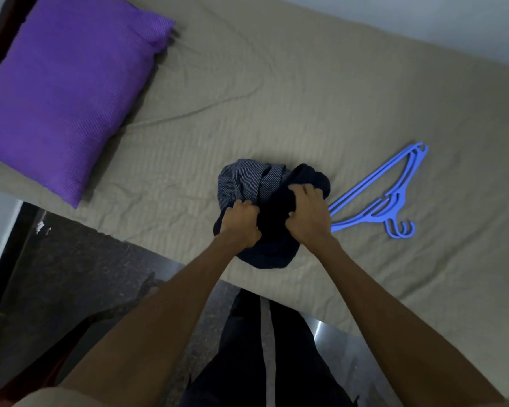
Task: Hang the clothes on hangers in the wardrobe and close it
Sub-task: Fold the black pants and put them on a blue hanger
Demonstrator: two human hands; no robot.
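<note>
Hands both clench cloth: left hand [241, 223] should lift the striped grey shirt [244, 179] clear while right hand [307, 214] pins the dark navy garment [272, 230], blue plastic hangers [385, 198] lying just right of it.

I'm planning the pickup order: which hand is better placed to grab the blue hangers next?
The right hand, probably. It grips the dark garment right beside the blue hangers, which lie to its right on the bed. The left hand is on the pile's far side by the striped garment.

The bed [276, 98] carries a pillow [62, 95] upper left, clothes [265, 201] mid-frame, and hangers [385, 198] just right.
</note>
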